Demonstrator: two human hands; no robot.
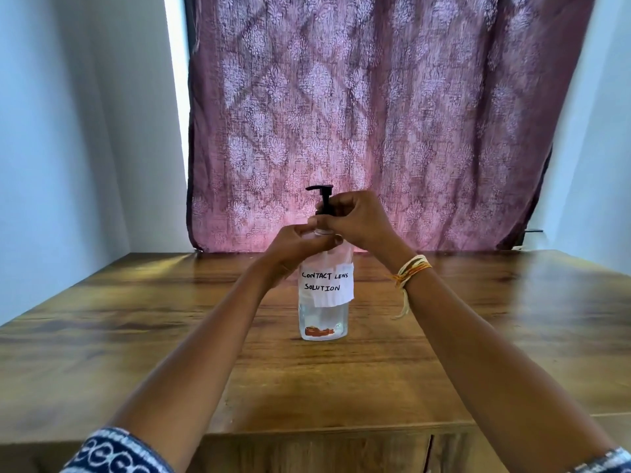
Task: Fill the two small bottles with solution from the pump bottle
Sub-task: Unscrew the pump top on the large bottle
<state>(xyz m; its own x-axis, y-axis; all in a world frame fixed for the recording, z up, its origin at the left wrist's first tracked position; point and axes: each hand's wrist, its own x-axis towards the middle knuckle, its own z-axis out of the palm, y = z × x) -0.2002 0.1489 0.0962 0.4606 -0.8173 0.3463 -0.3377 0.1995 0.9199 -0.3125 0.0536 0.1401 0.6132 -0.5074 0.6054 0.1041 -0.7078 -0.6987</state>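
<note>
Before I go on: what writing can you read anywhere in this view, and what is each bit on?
"CONTACT LENS SOLUTION": handwritten in black capitals over two lines on the white paper label stuck to the clear pump bottle standing on the wooden table.
An orange-red mark low on the bottle, near its base: too blurred to read.
Nothing else in view carries text; the curtain has only a pattern.

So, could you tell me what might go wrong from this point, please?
1. The pump bottle stands tall and narrow on the table; the right hand works at its black pump, and if the left hand loosens its grip on the shoulder, it may tip.
2. No small bottle is visible; pumping now would likely spill solution onto the wood.
3. The paper label looks loosely attached and could get wet or peel.
</note>
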